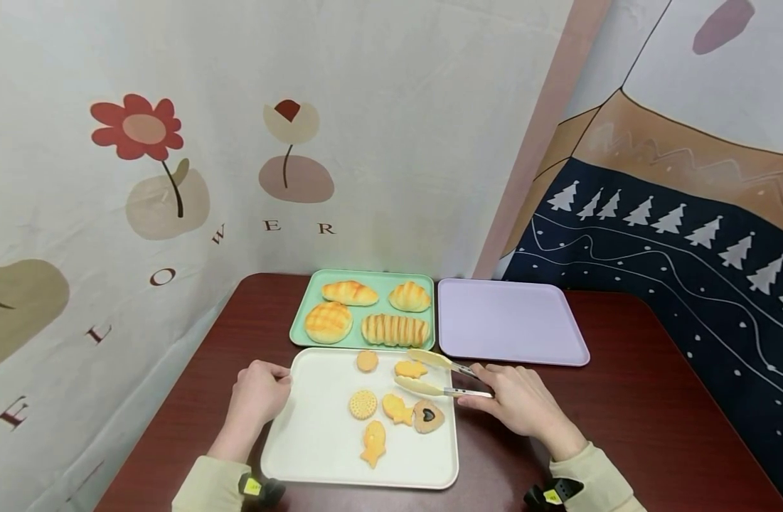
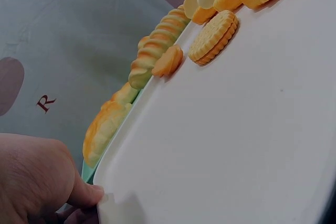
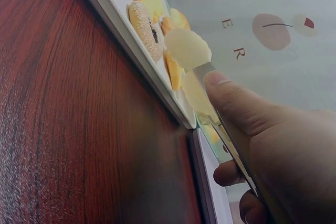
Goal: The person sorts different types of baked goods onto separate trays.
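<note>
your right fingers [image 1: 493, 374] grip spread tongs [image 1: 420, 386] astride a yellow cookie [image 1: 410, 369], unlifted; left fingers [image 1: 278, 375] pinch white tray [image 1: 317, 430], six cookies likely to go!

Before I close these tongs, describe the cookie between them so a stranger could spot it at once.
On the dark red table, find the white tray nearest you. Toward its far right corner, cream-tipped tongs in your right hand stand open. The yellow-orange cookie lies between their two tips, the only cookie there.
</note>
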`<state>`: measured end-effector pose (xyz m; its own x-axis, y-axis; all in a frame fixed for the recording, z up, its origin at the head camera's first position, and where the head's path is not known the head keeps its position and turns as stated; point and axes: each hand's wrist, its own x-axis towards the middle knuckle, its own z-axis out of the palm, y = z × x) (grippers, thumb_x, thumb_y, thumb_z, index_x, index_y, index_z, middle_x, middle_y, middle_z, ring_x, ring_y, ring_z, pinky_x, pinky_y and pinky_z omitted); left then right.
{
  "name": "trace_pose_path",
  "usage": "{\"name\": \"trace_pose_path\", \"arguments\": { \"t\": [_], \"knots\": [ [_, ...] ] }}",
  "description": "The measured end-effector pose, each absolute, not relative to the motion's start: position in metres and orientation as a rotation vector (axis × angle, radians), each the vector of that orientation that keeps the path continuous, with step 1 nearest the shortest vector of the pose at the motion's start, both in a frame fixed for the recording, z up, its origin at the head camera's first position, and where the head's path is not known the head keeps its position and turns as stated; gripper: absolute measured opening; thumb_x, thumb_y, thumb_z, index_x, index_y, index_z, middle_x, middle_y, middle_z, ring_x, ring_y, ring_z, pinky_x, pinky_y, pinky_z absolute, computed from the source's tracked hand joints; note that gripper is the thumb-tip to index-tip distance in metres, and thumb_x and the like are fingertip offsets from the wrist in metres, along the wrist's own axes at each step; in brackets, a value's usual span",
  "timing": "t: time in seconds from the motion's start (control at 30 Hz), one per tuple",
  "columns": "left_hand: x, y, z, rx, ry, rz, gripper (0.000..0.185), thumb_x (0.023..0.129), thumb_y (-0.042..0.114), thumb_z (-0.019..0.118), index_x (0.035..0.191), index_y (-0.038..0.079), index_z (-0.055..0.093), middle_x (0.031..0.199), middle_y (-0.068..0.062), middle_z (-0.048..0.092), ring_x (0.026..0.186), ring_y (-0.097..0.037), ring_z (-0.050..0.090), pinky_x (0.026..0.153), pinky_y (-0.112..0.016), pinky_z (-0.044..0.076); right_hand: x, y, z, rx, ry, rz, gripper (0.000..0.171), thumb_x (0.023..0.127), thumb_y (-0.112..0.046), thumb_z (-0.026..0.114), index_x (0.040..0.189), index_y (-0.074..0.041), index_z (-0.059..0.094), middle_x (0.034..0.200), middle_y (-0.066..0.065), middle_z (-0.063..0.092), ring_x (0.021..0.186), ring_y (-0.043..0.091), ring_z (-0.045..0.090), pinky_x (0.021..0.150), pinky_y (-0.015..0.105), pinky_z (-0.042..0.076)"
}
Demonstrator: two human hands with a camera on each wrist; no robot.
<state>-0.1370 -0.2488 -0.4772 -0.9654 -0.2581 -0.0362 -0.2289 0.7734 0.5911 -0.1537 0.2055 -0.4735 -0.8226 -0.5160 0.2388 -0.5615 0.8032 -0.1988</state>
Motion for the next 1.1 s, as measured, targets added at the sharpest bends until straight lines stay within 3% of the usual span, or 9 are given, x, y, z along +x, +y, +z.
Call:
{"name": "trace_pose_path", "arguments": {
  "t": [0.63, 1.1],
  "knots": [
    [-0.1366, -0.2488, -0.4767, 0.403, -2.915, -0.97, 0.026, 0.095, 0.01, 0.063, 0.11, 0.0, 0.082, 0.11, -0.022, 0.076, 0.086, -0.039, 0.07, 0.071, -0.052, 0.056, -0.1537, 0.2064, -0.4737, 0.862, -2.776, 0.373, 0.055, 0.097, -0.068, 0.063, 0.123, -0.022, 0.078, 0.102, -0.004, 0.076, 0.075, 0.018, 0.071, 0.057, 0.035, 0.05],
    [-0.1357, -0.2486, -0.4769, 0.398, -2.906, -0.962, 0.025, 0.094, 0.01, 0.063, 0.108, 0.001, 0.083, 0.108, -0.02, 0.077, 0.086, -0.04, 0.07, 0.071, -0.053, 0.056, -0.1542, 0.2049, -0.4736, 0.849, -2.807, 0.402, 0.061, 0.096, -0.07, 0.062, 0.127, -0.019, 0.077, 0.108, -0.002, 0.077, 0.084, 0.019, 0.073, 0.063, 0.038, 0.054]
  ]
}}
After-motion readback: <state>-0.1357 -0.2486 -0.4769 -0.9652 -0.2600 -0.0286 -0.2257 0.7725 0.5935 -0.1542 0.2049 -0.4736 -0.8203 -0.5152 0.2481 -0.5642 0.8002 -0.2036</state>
